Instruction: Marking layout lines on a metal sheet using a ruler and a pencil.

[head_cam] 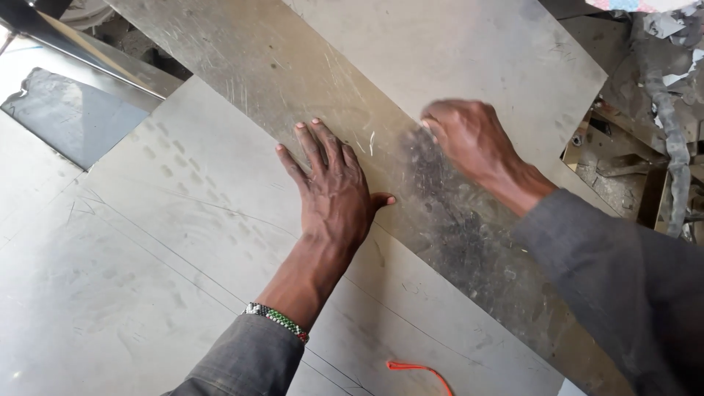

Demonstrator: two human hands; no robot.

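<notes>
Cluttered metal shop, scratched steel sheets overlapping. Left hand flat, fingers spread wide, pinning sheet edge; right hand curled, blurred, grip unclear. Best w/ firm, even pressure.

A large sheet of dull grey metal serves as the surface, filling the lower left of the frame and marked with thin scribed lines. On it lies a second, scratched metal sheet, running slantwise from the top centre to the lower right. A short orange cord rests on the lower sheet near the bottom edge.
</notes>
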